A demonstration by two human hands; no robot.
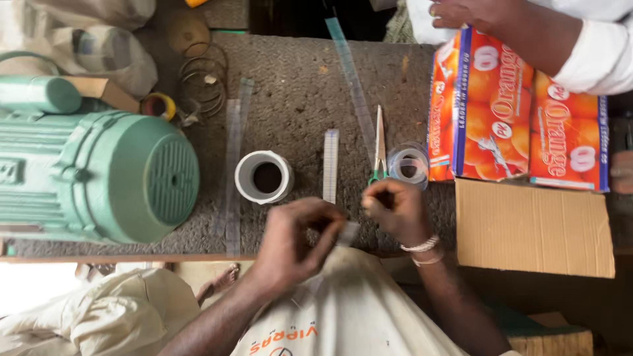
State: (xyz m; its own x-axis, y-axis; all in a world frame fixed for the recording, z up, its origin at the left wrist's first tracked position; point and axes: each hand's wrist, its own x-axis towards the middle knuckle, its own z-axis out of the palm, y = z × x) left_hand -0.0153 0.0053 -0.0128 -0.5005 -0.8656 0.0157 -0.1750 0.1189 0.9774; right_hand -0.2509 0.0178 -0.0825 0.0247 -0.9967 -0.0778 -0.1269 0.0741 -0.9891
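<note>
Landmark: white tape roll (264, 177), lying flat mid-bench.

Packages: one orange carton (514, 109) with fruit pictures and blue edges, far right of the roll, under another person's hand (461, 12) and white sleeve. One plain brown cardboard flap (534, 227) just below that carton.

Hands: left hand (290, 244) and right hand (395, 211) sit just below-right of the roll, close together. Both are pinched shut on one small clear strip piece (348, 232) stretched between them; left fingers grip its lower end. The right end is partly hidden, so that hold is less sure.

Counts: one pair of green-handled scissors (379, 148) right of the roll, handles touching the right hand. One clear tape roll (409, 163) just beyond the scissors. Long clear strips (232, 171) on the bench: about four. One green motor (99, 171) far left of the roll.
</note>
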